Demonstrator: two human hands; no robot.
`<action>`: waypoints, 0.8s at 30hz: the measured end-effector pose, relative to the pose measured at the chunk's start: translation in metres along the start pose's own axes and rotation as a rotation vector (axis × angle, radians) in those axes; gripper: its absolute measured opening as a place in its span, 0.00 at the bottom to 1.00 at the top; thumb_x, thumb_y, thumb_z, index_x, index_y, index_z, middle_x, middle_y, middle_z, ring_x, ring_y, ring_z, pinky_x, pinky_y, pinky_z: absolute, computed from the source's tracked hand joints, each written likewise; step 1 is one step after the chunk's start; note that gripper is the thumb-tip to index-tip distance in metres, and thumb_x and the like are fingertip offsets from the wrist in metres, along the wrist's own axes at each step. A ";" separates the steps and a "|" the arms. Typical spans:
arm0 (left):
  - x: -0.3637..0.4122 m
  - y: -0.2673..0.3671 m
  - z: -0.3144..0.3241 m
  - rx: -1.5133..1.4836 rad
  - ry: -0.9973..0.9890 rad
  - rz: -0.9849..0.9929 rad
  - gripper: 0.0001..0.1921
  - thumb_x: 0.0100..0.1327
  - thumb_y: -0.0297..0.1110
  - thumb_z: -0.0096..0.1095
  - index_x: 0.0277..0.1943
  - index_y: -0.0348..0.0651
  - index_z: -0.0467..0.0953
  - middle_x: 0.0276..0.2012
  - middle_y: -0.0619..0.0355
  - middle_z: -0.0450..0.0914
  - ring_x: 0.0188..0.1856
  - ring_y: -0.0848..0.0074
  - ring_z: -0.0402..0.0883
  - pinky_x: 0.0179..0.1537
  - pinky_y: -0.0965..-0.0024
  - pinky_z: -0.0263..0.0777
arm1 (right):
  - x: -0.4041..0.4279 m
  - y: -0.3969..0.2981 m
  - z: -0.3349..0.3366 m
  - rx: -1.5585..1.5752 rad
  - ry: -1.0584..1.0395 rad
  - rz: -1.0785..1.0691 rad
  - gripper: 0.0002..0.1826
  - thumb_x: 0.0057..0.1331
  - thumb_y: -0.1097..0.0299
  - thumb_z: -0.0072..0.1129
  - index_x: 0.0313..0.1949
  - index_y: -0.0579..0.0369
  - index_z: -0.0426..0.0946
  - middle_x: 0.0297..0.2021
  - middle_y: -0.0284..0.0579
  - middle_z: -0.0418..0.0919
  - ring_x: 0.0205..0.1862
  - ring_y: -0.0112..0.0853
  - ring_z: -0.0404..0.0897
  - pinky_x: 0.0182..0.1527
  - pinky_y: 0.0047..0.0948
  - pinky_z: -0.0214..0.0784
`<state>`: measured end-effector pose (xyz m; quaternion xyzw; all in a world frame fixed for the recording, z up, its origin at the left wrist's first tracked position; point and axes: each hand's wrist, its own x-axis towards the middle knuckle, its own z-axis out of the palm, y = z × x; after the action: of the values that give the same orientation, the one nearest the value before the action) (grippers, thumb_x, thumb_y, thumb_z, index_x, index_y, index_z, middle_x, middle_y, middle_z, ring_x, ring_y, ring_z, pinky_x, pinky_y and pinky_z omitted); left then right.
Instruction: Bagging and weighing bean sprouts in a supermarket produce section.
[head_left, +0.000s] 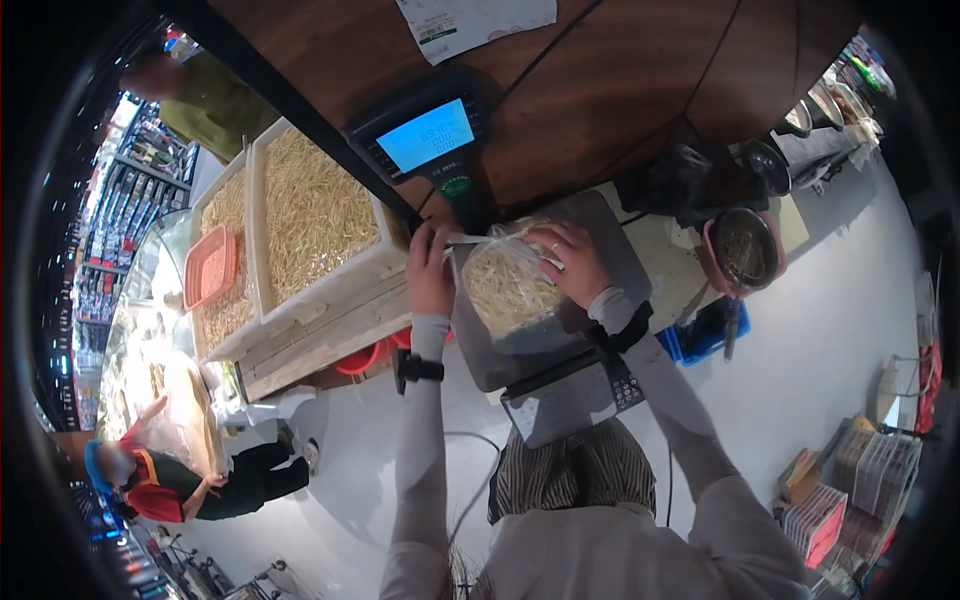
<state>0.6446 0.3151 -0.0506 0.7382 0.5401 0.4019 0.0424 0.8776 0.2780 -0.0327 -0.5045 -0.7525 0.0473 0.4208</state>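
A clear plastic bag of bean sprouts (510, 289) lies on the dark platform of a weighing scale (487, 367). My right hand (574, 262), with a ring on one finger, grips the bag's gathered upper right part. My left hand (431, 274) is beside the platform's upper left corner. A thin white strip (471, 239) runs from its fingertips to the top of the bag; whether it is tape or bag film is unclear. The scale's lit display (427, 135) stands on a post beyond the bag, and its keypad (625, 391) faces me.
Left are white tubs of sprouts (319, 217), with a pink basket (210, 266) in one. A pan (744, 247) sits in a pink basin at right, above a blue crate (709, 330). A person (172, 480) holds a large bag at lower left; another (217, 105) stands beyond the tubs.
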 end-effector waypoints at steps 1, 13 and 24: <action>0.011 -0.007 0.006 0.096 -0.092 0.169 0.24 0.49 0.20 0.55 0.52 0.43 0.69 0.48 0.53 0.70 0.51 0.61 0.70 0.50 0.62 0.64 | 0.002 0.007 0.000 0.022 -0.076 -0.033 0.15 0.51 0.75 0.56 0.42 0.52 0.73 0.39 0.42 0.75 0.43 0.42 0.73 0.45 0.35 0.66; 0.058 -0.057 0.010 -0.212 -0.627 0.360 0.05 0.51 0.32 0.62 0.31 0.42 0.76 0.30 0.56 0.75 0.37 0.64 0.74 0.42 0.66 0.67 | 0.034 0.025 0.028 0.798 -0.324 0.573 0.08 0.59 0.68 0.57 0.34 0.57 0.70 0.27 0.35 0.72 0.30 0.19 0.71 0.33 0.20 0.66; 0.025 -0.008 0.000 -1.826 -0.650 -0.313 0.09 0.55 0.31 0.43 0.27 0.36 0.70 0.33 0.52 0.72 0.40 0.61 0.72 0.51 0.61 0.62 | 0.044 -0.012 -0.030 1.149 -0.539 0.863 0.12 0.64 0.64 0.48 0.27 0.59 0.72 0.15 0.31 0.64 0.19 0.18 0.63 0.22 0.18 0.54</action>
<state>0.6410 0.3388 -0.0409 0.4163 0.0756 0.4321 0.7964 0.8838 0.2969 0.0184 -0.4266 -0.4224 0.7125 0.3633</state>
